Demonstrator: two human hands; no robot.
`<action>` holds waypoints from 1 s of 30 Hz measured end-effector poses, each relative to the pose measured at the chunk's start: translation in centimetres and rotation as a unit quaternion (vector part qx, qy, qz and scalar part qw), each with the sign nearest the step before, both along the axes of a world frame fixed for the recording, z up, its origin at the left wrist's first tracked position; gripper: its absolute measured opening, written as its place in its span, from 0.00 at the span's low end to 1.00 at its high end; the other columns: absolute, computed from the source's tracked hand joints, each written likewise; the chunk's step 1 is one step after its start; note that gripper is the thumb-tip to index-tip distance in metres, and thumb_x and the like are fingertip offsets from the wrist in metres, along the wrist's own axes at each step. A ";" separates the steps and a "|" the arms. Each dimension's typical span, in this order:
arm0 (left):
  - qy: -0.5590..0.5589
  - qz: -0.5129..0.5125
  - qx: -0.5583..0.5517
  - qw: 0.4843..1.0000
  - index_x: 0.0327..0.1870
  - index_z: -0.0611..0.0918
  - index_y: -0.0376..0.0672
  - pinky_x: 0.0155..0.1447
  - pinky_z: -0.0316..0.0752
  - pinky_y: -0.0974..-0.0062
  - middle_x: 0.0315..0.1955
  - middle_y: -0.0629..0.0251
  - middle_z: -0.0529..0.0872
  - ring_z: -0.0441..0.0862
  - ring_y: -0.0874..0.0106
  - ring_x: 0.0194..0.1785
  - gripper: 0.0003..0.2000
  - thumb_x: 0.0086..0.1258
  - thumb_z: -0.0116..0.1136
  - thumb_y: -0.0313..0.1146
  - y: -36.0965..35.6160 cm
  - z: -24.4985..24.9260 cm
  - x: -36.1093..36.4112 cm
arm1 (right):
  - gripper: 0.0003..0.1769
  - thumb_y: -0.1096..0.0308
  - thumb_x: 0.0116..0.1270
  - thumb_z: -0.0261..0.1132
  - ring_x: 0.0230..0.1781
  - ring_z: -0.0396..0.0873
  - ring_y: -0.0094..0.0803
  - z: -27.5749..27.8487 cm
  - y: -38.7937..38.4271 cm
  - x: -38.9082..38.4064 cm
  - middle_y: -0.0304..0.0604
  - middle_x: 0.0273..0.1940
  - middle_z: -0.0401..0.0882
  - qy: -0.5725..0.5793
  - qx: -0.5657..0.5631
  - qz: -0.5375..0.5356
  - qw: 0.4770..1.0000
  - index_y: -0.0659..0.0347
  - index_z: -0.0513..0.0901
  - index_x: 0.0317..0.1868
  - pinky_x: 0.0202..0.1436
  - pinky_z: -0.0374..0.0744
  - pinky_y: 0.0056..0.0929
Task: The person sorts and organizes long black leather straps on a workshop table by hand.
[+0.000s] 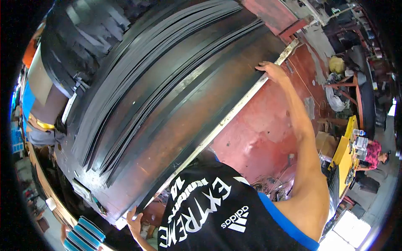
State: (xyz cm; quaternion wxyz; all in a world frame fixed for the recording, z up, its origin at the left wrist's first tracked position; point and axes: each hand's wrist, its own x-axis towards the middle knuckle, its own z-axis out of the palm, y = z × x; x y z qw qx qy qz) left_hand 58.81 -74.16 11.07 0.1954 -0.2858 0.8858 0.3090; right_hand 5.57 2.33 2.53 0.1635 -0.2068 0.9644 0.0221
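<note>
A long black strip (197, 140), apparently rubber, lies along the front edge of a large dark table (163, 144). At the strip's far end, my right hand (273, 72) is closed on it at the table edge, the fingers curled over the top. My left hand (135, 224) is at the near end by the table corner, its thumb and fingers around the strip's tip; part of the grip is hard to see. Further in on the table lie a thick bundle of dark strips (138, 62) and a thinner bundle (167, 90).
A pale edge rail (234, 111) borders the table above a red floor (259, 134). More black sheets (83, 29) hang at the upper left. A person in a striped shirt (85, 235) is at the lower left, another in a pink shirt (372, 154) by a yellow table (345, 154).
</note>
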 end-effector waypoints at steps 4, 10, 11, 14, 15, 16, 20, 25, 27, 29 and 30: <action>-0.043 -0.014 -0.046 0.998 0.64 0.82 0.47 0.71 0.64 0.58 0.56 0.55 0.85 0.76 0.54 0.63 0.31 0.53 0.71 0.29 0.6 -0.5 0.1 | 0.33 0.83 0.57 0.61 0.67 0.73 0.51 0.4 0.1 -0.2 0.53 0.66 0.76 0.014 -0.021 0.054 0.998 0.52 0.81 0.64 0.72 0.72 0.42; 0.046 -0.076 -0.184 0.979 0.64 0.82 0.48 0.65 0.70 0.57 0.56 0.52 0.80 0.76 0.53 0.60 0.29 0.55 0.66 0.25 1.5 -2.8 -0.5 | 0.33 0.86 0.57 0.63 0.70 0.70 0.52 2.1 -1.4 -0.3 0.56 0.70 0.71 -0.050 -0.047 -0.027 0.997 0.57 0.80 0.65 0.74 0.70 0.40; 0.058 -0.079 -0.201 0.975 0.63 0.82 0.48 0.64 0.70 0.57 0.54 0.54 0.80 0.76 0.54 0.59 0.30 0.54 0.67 0.24 1.4 -3.0 -0.4 | 0.33 0.86 0.57 0.63 0.70 0.70 0.52 1.7 -1.7 -0.8 0.56 0.70 0.71 -0.060 -0.044 -0.008 0.997 0.57 0.80 0.65 0.74 0.70 0.40; 0.092 -0.094 -0.210 0.969 0.62 0.83 0.49 0.62 0.70 0.57 0.53 0.58 0.80 0.76 0.56 0.58 0.30 0.52 0.70 0.23 1.0 -5.3 0.5 | 0.36 0.84 0.55 0.66 0.71 0.69 0.52 1.2 -0.9 -0.1 0.55 0.70 0.71 -0.027 -0.009 0.004 1.000 0.58 0.78 0.67 0.74 0.69 0.41; 0.090 -0.096 -0.217 0.967 0.61 0.83 0.48 0.63 0.69 0.57 0.53 0.58 0.81 0.76 0.56 0.57 0.30 0.51 0.72 0.24 0.9 -6.1 0.8 | 0.37 0.84 0.53 0.67 0.70 0.69 0.53 1.9 -2.5 0.6 0.55 0.69 0.71 -0.014 0.002 0.018 1.000 0.60 0.76 0.67 0.75 0.67 0.41; 0.090 -0.097 -0.210 0.969 0.61 0.83 0.48 0.63 0.69 0.57 0.53 0.58 0.81 0.76 0.56 0.57 0.30 0.51 0.72 0.24 1.2 -6.5 0.7 | 0.39 0.84 0.51 0.68 0.70 0.69 0.54 2.6 -4.6 1.7 0.55 0.68 0.72 0.000 0.011 0.030 0.999 0.62 0.75 0.68 0.77 0.66 0.42; 0.115 -0.129 -0.231 0.958 0.60 0.81 0.45 0.61 0.72 0.58 0.52 0.58 0.81 0.78 0.55 0.55 0.30 0.50 0.72 0.22 2.2 -6.9 -0.6 | 0.40 0.77 0.52 0.72 0.70 0.68 0.56 6.0 -15.7 8.1 0.53 0.67 0.72 -0.084 -0.054 0.141 0.985 0.60 0.73 0.69 0.76 0.66 0.46; 0.121 -0.133 -0.199 0.963 0.56 0.82 0.41 0.59 0.75 0.58 0.50 0.56 0.82 0.80 0.53 0.54 0.27 0.50 0.70 0.20 3.5 -7.6 -2.4 | 0.36 0.73 0.55 0.72 0.65 0.73 0.50 0.5 -22.4 15.3 0.47 0.64 0.74 -0.055 -0.147 0.250 0.956 0.58 0.75 0.67 0.69 0.73 0.43; 0.110 -0.138 -0.192 0.965 0.53 0.82 0.40 0.56 0.78 0.59 0.47 0.58 0.83 0.81 0.54 0.51 0.25 0.50 0.68 0.20 3.7 -7.1 -3.0 | 0.34 0.73 0.55 0.72 0.63 0.74 0.47 0.1 -23.9 15.8 0.46 0.61 0.76 -0.031 -0.159 0.258 0.952 0.58 0.76 0.65 0.66 0.76 0.42; 0.107 -0.145 -0.191 0.965 0.53 0.82 0.40 0.56 0.78 0.60 0.46 0.58 0.83 0.81 0.54 0.51 0.24 0.50 0.67 0.20 3.6 -6.9 -3.1 | 0.29 0.72 0.56 0.71 0.55 0.78 0.45 0.7 -24.7 15.7 0.46 0.54 0.77 -0.066 -0.141 0.235 0.959 0.60 0.79 0.60 0.58 0.80 0.41; 0.100 -0.151 -0.194 0.964 0.53 0.82 0.40 0.55 0.78 0.60 0.45 0.58 0.83 0.81 0.55 0.51 0.24 0.51 0.67 0.20 3.6 -6.7 -3.1 | 0.29 0.72 0.56 0.71 0.55 0.78 0.45 0.9 -24.8 15.6 0.46 0.54 0.77 -0.065 -0.139 0.233 0.960 0.60 0.79 0.60 0.58 0.80 0.41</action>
